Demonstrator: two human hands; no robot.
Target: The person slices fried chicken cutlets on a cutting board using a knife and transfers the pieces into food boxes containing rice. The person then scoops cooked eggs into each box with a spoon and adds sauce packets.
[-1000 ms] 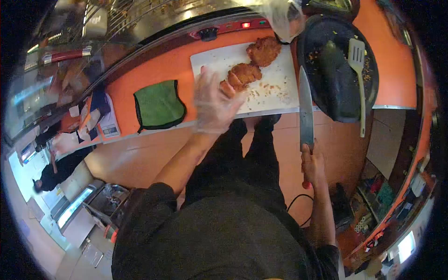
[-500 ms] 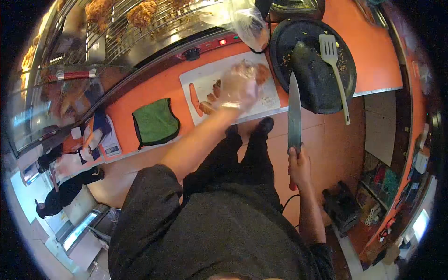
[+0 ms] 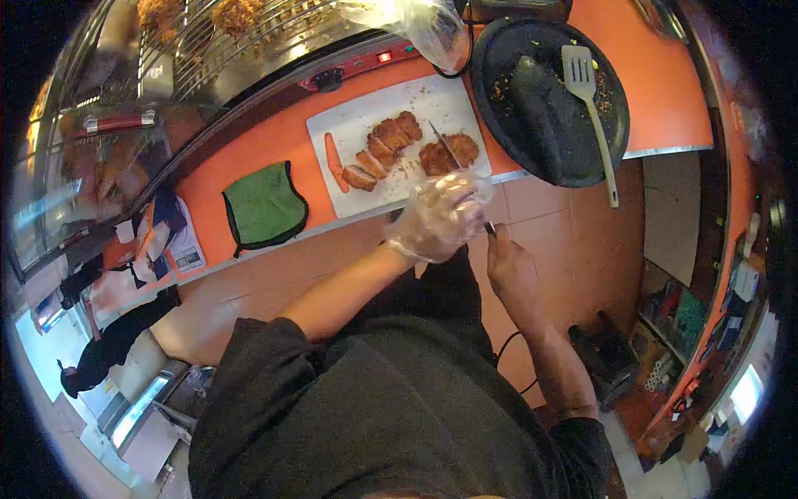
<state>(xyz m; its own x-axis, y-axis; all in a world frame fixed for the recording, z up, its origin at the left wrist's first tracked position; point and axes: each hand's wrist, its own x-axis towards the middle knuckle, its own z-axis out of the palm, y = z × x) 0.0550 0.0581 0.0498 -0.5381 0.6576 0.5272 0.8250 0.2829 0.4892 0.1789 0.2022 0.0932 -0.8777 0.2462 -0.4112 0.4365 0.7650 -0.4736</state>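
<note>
My right hand is wrapped round the dark handle of a kitchen knife. Its blade slants up and left onto a piece of fried chicken at the right side of a white cutting board. In a clear plastic glove, my left hand is closed, knuckles up, at the board's front edge, covering the middle of the blade. Whether it grips the blade or hovers over it, I cannot tell. Sliced fried chicken lies in a row left of the knife, its pale inside showing.
Right of the board sits a round black pan with a slotted spatula across it. A green cloth lies to the left on the orange counter. Behind is a warming cabinet with fried pieces. Another person stands far left.
My left hand has drawn back from the chicken to the board's front edge. My right hand has swung the knife left, from beside the pan onto the right-hand chicken piece.
</note>
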